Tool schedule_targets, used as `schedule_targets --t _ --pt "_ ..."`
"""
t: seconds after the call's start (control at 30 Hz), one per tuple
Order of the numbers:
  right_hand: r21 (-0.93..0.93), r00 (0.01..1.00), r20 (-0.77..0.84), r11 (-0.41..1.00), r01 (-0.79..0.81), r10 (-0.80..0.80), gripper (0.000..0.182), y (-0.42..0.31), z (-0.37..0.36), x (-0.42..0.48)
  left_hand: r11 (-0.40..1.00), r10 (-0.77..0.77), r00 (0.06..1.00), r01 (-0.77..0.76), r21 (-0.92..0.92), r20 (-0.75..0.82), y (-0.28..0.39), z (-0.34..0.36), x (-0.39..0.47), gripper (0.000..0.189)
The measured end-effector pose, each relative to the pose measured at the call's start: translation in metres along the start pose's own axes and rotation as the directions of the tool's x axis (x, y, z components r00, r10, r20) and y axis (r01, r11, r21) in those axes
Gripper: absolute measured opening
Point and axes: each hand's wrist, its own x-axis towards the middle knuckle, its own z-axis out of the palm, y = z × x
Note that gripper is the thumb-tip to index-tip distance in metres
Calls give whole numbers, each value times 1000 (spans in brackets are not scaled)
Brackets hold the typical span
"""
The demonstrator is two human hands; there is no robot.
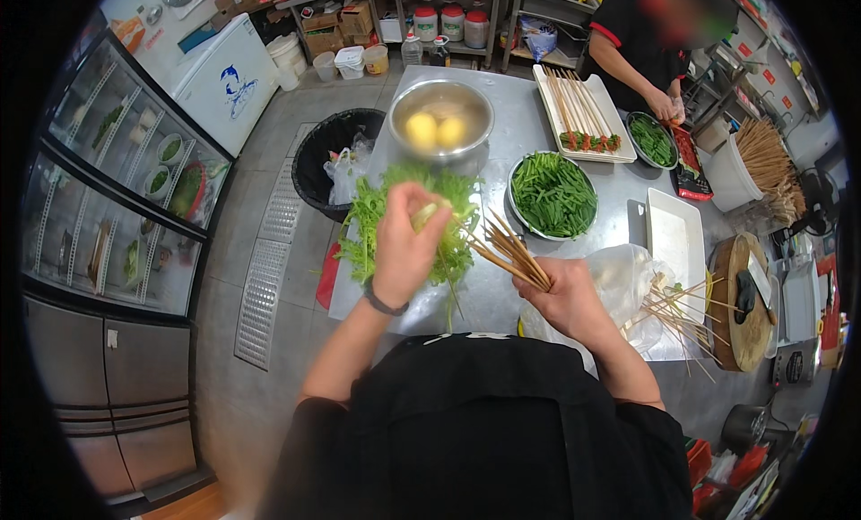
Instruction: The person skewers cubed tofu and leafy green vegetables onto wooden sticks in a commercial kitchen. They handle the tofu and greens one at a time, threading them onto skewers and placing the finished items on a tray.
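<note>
My left hand (409, 241) pinches a pale green vegetable piece (425, 215), too blurred to name exactly. Its wrist wears a dark band. Below that hand a heap of frilly green leaves (366, 234) spreads over the left part of the steel table (491, 298). A bundle of wooden skewers (514, 254) is gripped in my right hand (565, 298), tips fanned towards my left hand. One skewer tip reaches close to the vegetable piece; contact is not clear. Right of my right hand lies a clear plastic bag (615, 278) with loose skewers (679, 315) scattered beside it.
Ahead are a steel bowl of water with yellow peeled potatoes (434, 131), a bowl of cut green stalks (555, 196) and a tray of filled skewers (585, 110). A co-worker (629, 69) handles food at the far right. A lined bin (309, 163) stands left, a chopping block (736, 305) right.
</note>
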Motion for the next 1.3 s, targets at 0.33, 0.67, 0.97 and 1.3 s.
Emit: schedule_targets --t 0.33,0.67,0.97,1.3 --pt "39 975 221 999 -13 5 7 2 -11 -4 989 -113 989 104 -106 -90 9 3 -6 23" --pt "14 995 58 996 83 -84 35 -2 1 15 997 -62 990 67 -30 127 21 10 -10 23" --pt "219 946 325 971 -96 20 23 -1 -1 25 977 -30 1000 31 -211 6 13 17 -16 28" --pt "584 892 448 776 -240 -61 49 11 -12 21 973 -65 967 116 -200 245 24 0 -5 19"
